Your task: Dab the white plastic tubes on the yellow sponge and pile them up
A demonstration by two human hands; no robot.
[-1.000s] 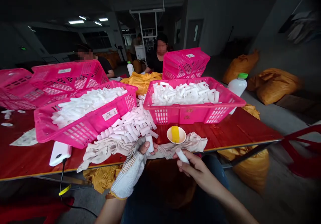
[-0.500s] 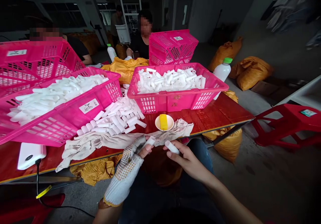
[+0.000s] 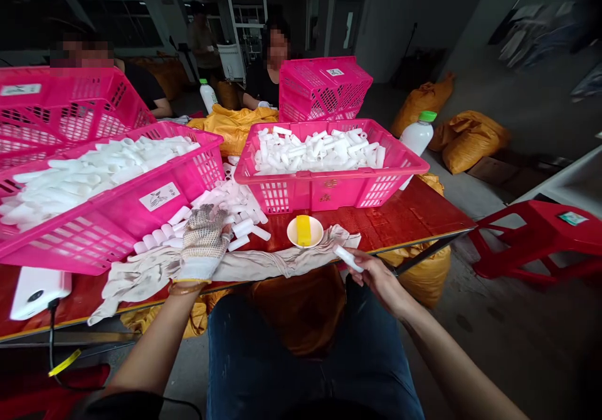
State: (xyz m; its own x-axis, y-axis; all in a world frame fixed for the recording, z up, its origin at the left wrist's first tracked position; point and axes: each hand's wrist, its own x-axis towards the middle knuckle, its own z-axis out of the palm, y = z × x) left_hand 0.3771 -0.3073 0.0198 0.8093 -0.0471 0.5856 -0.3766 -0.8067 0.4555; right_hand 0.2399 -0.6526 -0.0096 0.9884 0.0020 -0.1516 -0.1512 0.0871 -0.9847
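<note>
My left hand (image 3: pixel 203 242), in a white knit glove, reaches onto a loose pile of short white tubes (image 3: pixel 235 210) on the red table (image 3: pixel 414 216); its fingers curl over the tubes, and I cannot see whether it grips one. My bare right hand (image 3: pixel 376 276) holds one white tube (image 3: pixel 348 258) by the table's near edge. A small white dish with a yellow block (image 3: pixel 305 231) stands between my hands, on a dirty white cloth (image 3: pixel 263 263).
Two pink baskets full of white tubes stand on the table, one at left (image 3: pixel 108 219), one at centre (image 3: pixel 329 188). Empty pink baskets (image 3: pixel 324 88) are behind. White bottle (image 3: pixel 416 138), white phone (image 3: pixel 35 291), red stool (image 3: pixel 540 238), orange sacks (image 3: pixel 470 141). Two people sit across.
My left hand has left the spot in front of me and gone forward and left onto the tube pile. My right hand has moved right with its tube.
</note>
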